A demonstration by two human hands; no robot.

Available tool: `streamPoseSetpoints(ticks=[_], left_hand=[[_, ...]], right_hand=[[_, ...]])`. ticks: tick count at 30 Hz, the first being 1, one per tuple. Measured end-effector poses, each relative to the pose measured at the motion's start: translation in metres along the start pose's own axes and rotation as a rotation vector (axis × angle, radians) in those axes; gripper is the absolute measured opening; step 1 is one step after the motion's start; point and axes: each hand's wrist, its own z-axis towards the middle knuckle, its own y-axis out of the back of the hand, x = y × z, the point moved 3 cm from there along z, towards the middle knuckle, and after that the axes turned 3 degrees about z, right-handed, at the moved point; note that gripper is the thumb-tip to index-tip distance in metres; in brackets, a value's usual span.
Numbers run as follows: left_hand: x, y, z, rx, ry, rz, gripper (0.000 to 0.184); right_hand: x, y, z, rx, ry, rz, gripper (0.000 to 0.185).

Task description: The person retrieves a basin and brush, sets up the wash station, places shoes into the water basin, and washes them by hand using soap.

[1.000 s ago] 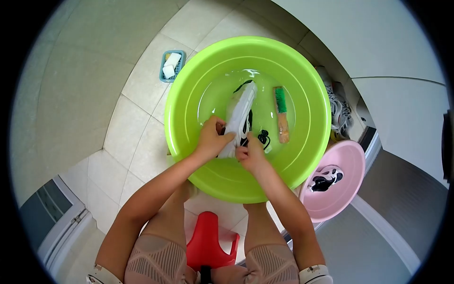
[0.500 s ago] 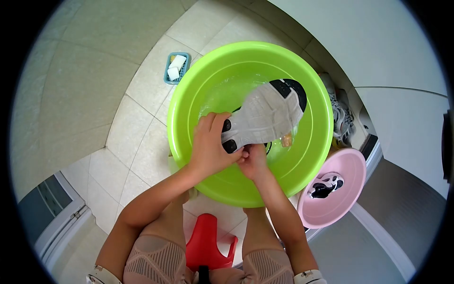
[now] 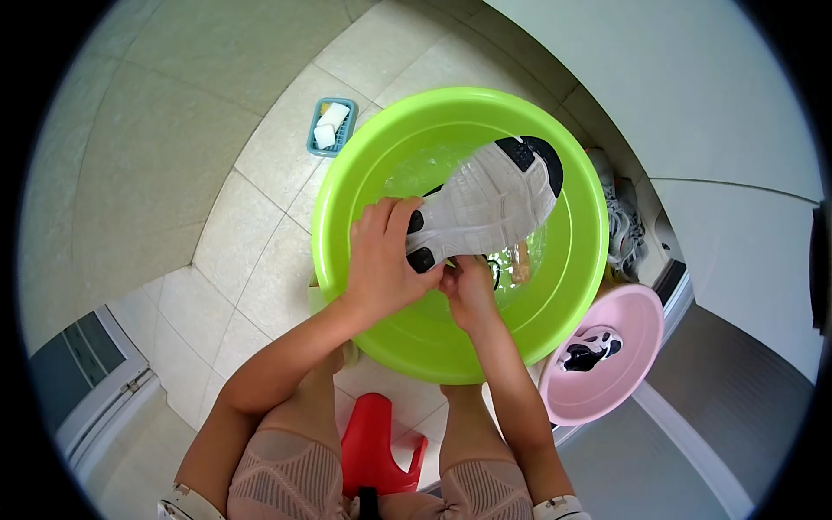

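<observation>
A shoe (image 3: 485, 204) with a grey-white sole and black patches at toe and heel is held sole-up over a large green basin (image 3: 334, 234). My left hand (image 3: 381, 256) is closed round the shoe's heel end, thumb on the near side. Just under the near edge of the sole, my right hand (image 3: 468, 290) has its fingers curled together; what they pinch is hidden. Water (image 3: 425, 169) lies in the basin, and a light brown block-like object (image 3: 521, 263) sits in it, right of my right hand.
A pink basin (image 3: 646, 368) at the right holds a black-and-white shoe (image 3: 591, 348). More shoes (image 3: 624, 225) stand behind it by the cabinet. A blue soap dish (image 3: 314, 130) with white bars (image 3: 333, 117) lies at the upper left. A red stool (image 3: 368, 442) is below me.
The shoe's sole has tilted slightly, and my right hand has come out a little from beneath it. More of the brown object shows. The whole view has shifted slightly.
</observation>
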Motion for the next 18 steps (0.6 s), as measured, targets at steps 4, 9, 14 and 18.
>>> streamPoseSetpoints(ticks=[4,9,14,18], left_hand=[[0.013,0.004,0.011,0.033,0.050,-0.149,0.076],[0.049,0.008,0.019,0.204,0.421,-0.949,0.081],[0.061,0.013,0.018,0.296,0.729,-1.748,0.075],[0.068,0.022,0.018,0.399,0.771,-2.011,0.055]], right_hand=[[0.011,-0.001,-0.004,-0.004,0.068,-0.100,0.028],[0.038,-0.020,-0.032,-0.057,0.351,-0.457,0.028],[0.079,-0.059,-0.062,-0.001,0.787,-1.121,0.034],[0.100,-0.114,-0.076,-0.076,1.031,-1.366,0.036]])
